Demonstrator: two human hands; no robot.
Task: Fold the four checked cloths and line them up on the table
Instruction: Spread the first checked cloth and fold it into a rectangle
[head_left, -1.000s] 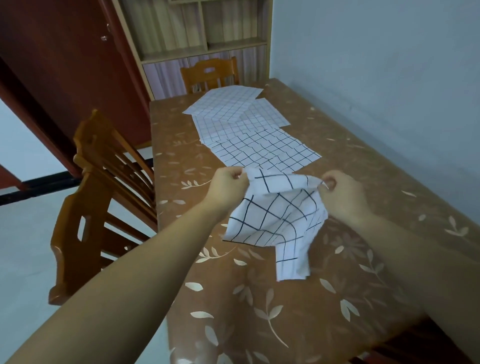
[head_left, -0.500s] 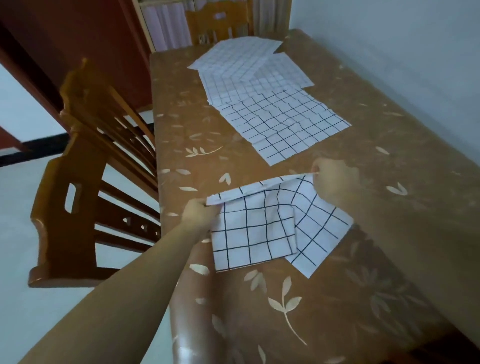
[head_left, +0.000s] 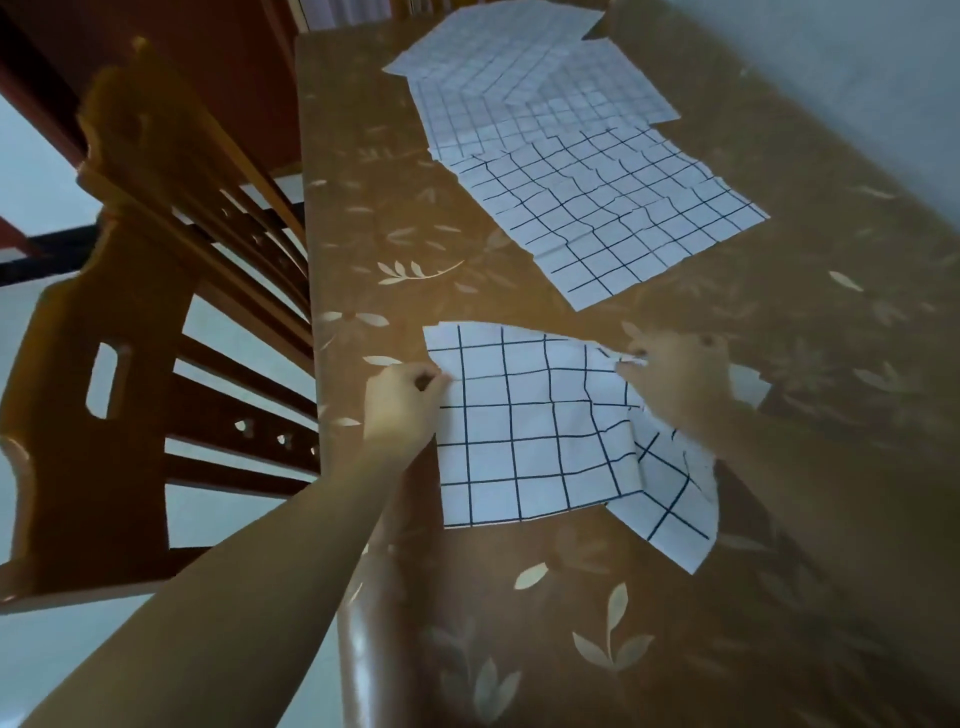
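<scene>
Checked cloth (head_left: 535, 431) lies on table (head_left: 675, 623); left hand (head_left: 402, 397) and right hand (head_left: 675, 379) pinch its edges.

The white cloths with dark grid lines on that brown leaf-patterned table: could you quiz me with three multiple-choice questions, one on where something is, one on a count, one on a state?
1. Where does the white cloth with dark grid lines under the hands lie?
A. on the table's near end
B. on the wooden chair
C. on the floor

2. How many other checked cloths lie spread further up the brown leaf-patterned table?
A. none
B. three
C. six

3. What state is the near cloth in?
A. rolled into a tube
B. spread fully open
C. partly folded, one layer over another

Answers: 1 A, it rests on the table nearest the camera. 2 B, three overlapping sheets show beyond it. 3 C, the left hand and right hand pinch its edges while a lower layer sticks out at the right.
</scene>
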